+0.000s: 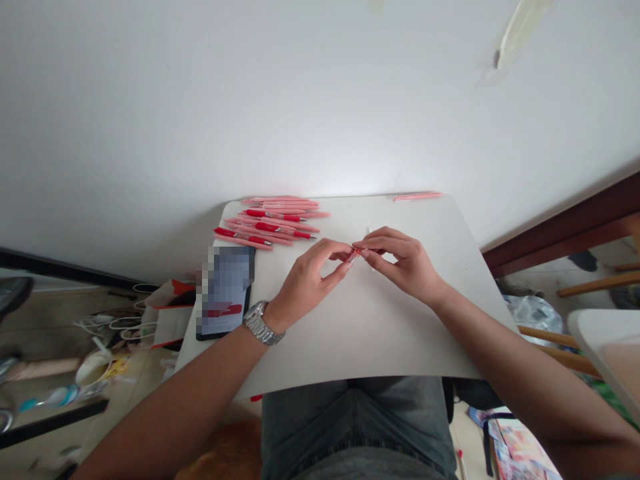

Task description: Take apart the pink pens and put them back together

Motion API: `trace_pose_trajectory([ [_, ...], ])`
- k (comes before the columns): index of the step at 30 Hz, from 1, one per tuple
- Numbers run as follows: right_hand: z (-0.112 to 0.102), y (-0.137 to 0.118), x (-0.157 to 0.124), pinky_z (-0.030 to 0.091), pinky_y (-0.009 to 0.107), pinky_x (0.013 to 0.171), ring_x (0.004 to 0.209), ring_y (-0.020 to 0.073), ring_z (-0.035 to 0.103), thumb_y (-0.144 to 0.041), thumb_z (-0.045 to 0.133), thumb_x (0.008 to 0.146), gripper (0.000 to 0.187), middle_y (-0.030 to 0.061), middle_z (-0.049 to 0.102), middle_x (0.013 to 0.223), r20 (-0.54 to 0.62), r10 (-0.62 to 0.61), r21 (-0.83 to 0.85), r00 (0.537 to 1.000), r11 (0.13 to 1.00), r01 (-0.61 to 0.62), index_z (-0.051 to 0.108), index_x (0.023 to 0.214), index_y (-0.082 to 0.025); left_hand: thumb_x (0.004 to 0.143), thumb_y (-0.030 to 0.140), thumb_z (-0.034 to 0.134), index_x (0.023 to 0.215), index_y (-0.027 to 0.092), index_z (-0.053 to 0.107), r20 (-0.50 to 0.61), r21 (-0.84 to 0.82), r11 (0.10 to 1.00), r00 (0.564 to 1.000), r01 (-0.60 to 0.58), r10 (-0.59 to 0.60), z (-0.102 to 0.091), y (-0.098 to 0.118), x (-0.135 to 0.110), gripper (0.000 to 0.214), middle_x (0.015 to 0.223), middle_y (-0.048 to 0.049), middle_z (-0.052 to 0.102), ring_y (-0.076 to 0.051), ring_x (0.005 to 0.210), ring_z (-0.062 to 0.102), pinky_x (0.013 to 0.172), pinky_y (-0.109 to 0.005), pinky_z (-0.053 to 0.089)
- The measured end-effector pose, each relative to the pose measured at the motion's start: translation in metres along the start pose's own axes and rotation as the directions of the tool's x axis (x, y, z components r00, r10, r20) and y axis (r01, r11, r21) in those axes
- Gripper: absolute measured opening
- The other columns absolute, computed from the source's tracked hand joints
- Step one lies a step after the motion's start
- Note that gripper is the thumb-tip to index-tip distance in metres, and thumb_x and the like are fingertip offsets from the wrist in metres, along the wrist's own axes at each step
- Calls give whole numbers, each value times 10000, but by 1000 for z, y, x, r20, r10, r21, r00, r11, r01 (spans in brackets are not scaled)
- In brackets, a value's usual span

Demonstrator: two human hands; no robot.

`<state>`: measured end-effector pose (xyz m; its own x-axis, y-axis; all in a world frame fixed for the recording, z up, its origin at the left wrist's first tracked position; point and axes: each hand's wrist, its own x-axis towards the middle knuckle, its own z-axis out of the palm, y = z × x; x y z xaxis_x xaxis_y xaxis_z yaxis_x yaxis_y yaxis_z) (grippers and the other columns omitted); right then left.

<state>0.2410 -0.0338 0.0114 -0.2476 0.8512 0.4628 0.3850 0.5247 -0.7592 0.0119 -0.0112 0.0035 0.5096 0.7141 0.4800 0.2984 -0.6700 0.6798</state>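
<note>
Over the middle of the white table, my left hand pinches a small red pen part with a clear section between thumb and forefinger. My right hand is closed in a pinch at the other end of the same piece, and the fingertips of both hands almost meet. Much of the piece is hidden by the fingers. Partly behind my right hand lies a thin white stick-like thing, too small to make out. A metal watch is on my left wrist.
Several pink pens and a few red pens lie heaped at the table's back left. A phone or tablet lies at the left edge. One pink pen lies at the back right, along the white wall.
</note>
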Motion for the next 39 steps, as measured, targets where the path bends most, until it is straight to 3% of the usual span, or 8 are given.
trace_pose_trajectory([
  [6, -1, -1, 0, 622, 378, 731, 964, 228, 727, -367, 657, 1033, 227, 84, 764, 1114, -6, 8, -7, 1000, 1000, -8, 795, 1198, -294, 1030, 223, 646, 1160, 228, 666, -13, -36, 999, 999, 32, -32, 0, -1, -1, 131, 1101, -44, 739, -174, 994, 708, 941, -341, 599],
  [11, -2, -2, 2, 618, 374, 730, 936, 222, 722, -366, 641, 1044, 211, 76, 767, 1078, -27, 18, -8, 999, 1000, -18, 794, 1169, -291, 1030, 273, 665, 1168, 212, 671, -8, -214, 967, 990, 139, -144, 2, -2, -1, 150, 1112, -54, 740, -164, 968, 741, 953, -340, 626],
  [17, -3, 5, 2, 620, 362, 728, 874, 202, 717, -391, 625, 1051, 223, 75, 751, 1052, -54, 65, -3, 996, 998, -65, 790, 1146, -274, 1028, 301, 672, 1251, 227, 638, -56, -332, 929, 980, 161, -190, 4, -6, -1, 238, 1138, -62, 714, -170, 989, 744, 959, -359, 649],
  [21, -5, 12, 3, 613, 354, 732, 839, 190, 716, -410, 622, 1051, 238, 72, 739, 1014, -86, 99, -26, 991, 995, -101, 792, 1108, -255, 1030, 303, 671, 1365, 253, 576, -77, -339, 928, 978, 156, -193, 3, -10, -1, 351, 1136, -61, 696, -173, 1027, 735, 999, -375, 646],
  [25, -6, 16, 4, 600, 338, 727, 809, 178, 705, -416, 613, 1051, 251, 61, 728, 971, -114, 119, -58, 986, 990, -126, 794, 1081, -244, 1028, 291, 671, 1311, 241, 617, -127, -320, 939, 977, 123, -171, 3, -14, -1, 292, 1164, -62, 668, -177, 1089, 706, 977, -351, 656],
  [30, -7, 17, 4, 590, 319, 699, 768, 159, 683, -396, 607, 1049, 248, 56, 732, 974, -112, 134, -82, 985, 986, -143, 795, 1067, -236, 1011, 244, 686, 1311, 237, 620, -192, -297, 953, 974, 58, -120, 5, -14, 0, 307, 1113, -44, 666, -163, 1012, 713, 994, -366, 640],
  [34, -7, 20, 4, 595, 330, 709, 772, 166, 692, -388, 609, 1043, 235, 56, 733, 980, -104, 152, -105, 983, 981, -163, 793, 1070, -244, 1017, 214, 665, 1223, 214, 658, -153, -280, 956, 979, 88, -135, 4, -12, 1, 206, 1067, -39, 669, -148, 918, 727, 1004, -377, 622],
  [39, -9, 21, 5, 577, 324, 691, 766, 168, 693, -309, 619, 1025, 188, 46, 719, 943, -96, 159, -174, 983, 969, -174, 790, 1061, -238, 1002, 227, 678, 1106, 209, 663, -136, -212, 969, 978, 126, -157, 1, -11, 0, 106, 1091, -58, 694, -185, 1016, 724, 1015, -383, 605],
])
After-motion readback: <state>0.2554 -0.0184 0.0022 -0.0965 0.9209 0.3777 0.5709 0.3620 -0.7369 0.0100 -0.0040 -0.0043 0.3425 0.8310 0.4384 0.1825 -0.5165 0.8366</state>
